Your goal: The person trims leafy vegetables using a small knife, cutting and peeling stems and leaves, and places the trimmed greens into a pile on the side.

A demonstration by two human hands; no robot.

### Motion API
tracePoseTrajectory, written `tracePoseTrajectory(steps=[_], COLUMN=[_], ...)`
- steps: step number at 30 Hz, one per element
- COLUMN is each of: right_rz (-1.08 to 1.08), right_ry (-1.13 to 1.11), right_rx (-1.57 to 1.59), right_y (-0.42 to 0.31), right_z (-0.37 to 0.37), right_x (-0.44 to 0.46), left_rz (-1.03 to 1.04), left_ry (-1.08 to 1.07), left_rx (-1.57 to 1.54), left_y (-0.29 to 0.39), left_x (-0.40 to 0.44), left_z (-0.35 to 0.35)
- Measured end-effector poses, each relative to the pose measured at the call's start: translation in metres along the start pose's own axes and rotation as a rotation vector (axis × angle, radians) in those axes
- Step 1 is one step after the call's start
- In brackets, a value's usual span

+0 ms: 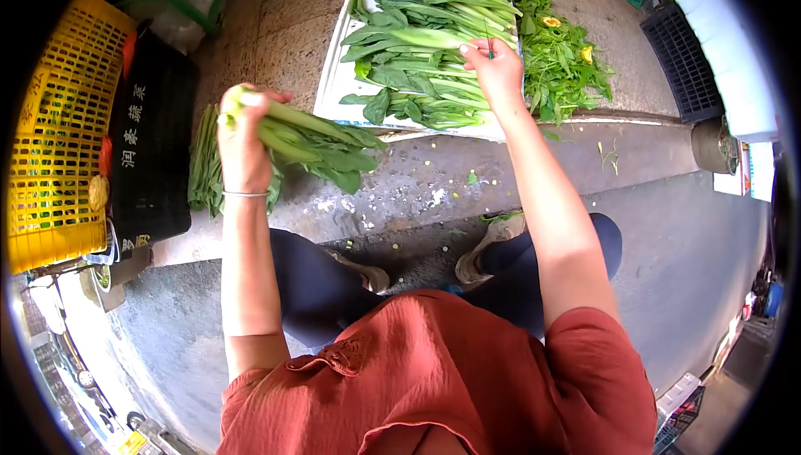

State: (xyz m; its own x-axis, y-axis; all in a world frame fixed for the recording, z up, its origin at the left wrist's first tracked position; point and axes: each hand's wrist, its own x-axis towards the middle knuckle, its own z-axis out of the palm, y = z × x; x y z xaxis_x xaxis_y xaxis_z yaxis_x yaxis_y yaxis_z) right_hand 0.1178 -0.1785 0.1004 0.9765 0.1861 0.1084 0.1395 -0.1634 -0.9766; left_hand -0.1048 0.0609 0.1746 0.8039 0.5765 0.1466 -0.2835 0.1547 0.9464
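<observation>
My left hand is closed around the cut ends of a bunch of leafy green stalks, whose leaves point right above the ledge. My right hand is closed over the large spread of leafy greens. A thin, dark, blade-like tool shows between its fingers, too small to name surely. The thumb tip meets the end of a pale green stalk; whether it grips that stalk I cannot tell. These greens lie in rows on a white board.
More greens stand left of my left hand, beside a black crate and a yellow crate. Finer greens with yellow flowers lie right of the board. A black crate and white boxes stand farther right.
</observation>
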Motion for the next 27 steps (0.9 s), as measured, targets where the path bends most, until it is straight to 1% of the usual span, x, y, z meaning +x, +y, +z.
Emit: tracePoseTrajectory(steps=[2, 4, 6, 7, 8, 9, 10, 12, 13, 15, 16, 18, 19, 21, 23, 24, 25, 26, 27], right_rz=[-0.068, -0.266, -0.077, -0.023, -0.025, 0.016, 0.059, 0.086, 0.104, 0.115, 0.126, 0.11, 0.081, 0.05, 0.182, 0.181, 0.188, 0.196, 0.198], right_ry=[-0.094, -0.175, -0.348, -0.426, -0.473, -0.497, -0.516, -0.504, -0.493, -0.489, -0.485, -0.487, -0.492, -0.495, -0.515, -0.517, -0.572, -0.628, -0.632], right_rx=[0.008, -0.134, -0.124, 0.015, 0.043, 0.145, 0.247, 0.305, 0.363, 0.321, 0.278, 0.345, 0.315, 0.286, 0.205, 0.205, 0.284, 0.362, 0.361], right_y=[-0.029, -0.045, -0.063, -0.066, -0.066, -0.063, -0.06, -0.054, -0.053, -0.06, -0.062, -0.056, -0.055, -0.059, -0.065, -0.065, -0.065, -0.066, -0.067], right_z=[-0.004, -0.012, -0.017, -0.017, -0.019, -0.019, -0.019, -0.023, -0.025, -0.03, -0.031, -0.029, -0.03, -0.032, -0.037, -0.04, -0.041, -0.042, -0.041], right_x=[-0.039, -0.08, -0.116, -0.129, -0.138, -0.144, -0.15, -0.155, -0.156, -0.161, -0.162, -0.166, -0.169, -0.172, -0.175, -0.178, -0.18, -0.182, -0.183], left_rz=[-0.023, -0.095, 0.093, 0.11, 0.123, 0.145, 0.288, -0.188, -0.19, -0.341, -0.341, -0.336, -0.376, -0.39, -0.406, -0.386, -0.366, -0.366, -0.378], left_ry=[-0.073, -0.284, -0.499, -0.552, -0.606, -0.669, -0.685, -0.667, -0.667, -0.702, -0.697, -0.668, -0.647, -0.622, -0.598, -0.596, -0.593, -0.589, -0.589], left_rx=[0.287, 0.674, 0.752, 0.778, 0.805, 0.764, 0.719, 0.538, 0.539, 0.402, 0.405, 0.379, 0.271, 0.272, 0.271, 0.313, 0.356, 0.355, 0.36], left_y=[0.004, 0.015, -0.003, -0.009, -0.012, -0.011, -0.024, -0.023, -0.023, -0.021, -0.022, -0.032, -0.038, -0.036, -0.036, -0.038, -0.039, -0.04, -0.042], left_x=[-0.011, -0.023, -0.031, -0.034, -0.039, -0.045, -0.048, -0.058, -0.061, -0.065, -0.067, -0.072, -0.074, -0.078, -0.081, -0.08, -0.079, -0.078, -0.078], left_z=[0.019, 0.047, 0.059, 0.065, 0.071, 0.079, 0.08, 0.082, 0.082, 0.081, 0.081, 0.082, 0.081, 0.082, 0.081, 0.079, 0.078, 0.077, 0.076])
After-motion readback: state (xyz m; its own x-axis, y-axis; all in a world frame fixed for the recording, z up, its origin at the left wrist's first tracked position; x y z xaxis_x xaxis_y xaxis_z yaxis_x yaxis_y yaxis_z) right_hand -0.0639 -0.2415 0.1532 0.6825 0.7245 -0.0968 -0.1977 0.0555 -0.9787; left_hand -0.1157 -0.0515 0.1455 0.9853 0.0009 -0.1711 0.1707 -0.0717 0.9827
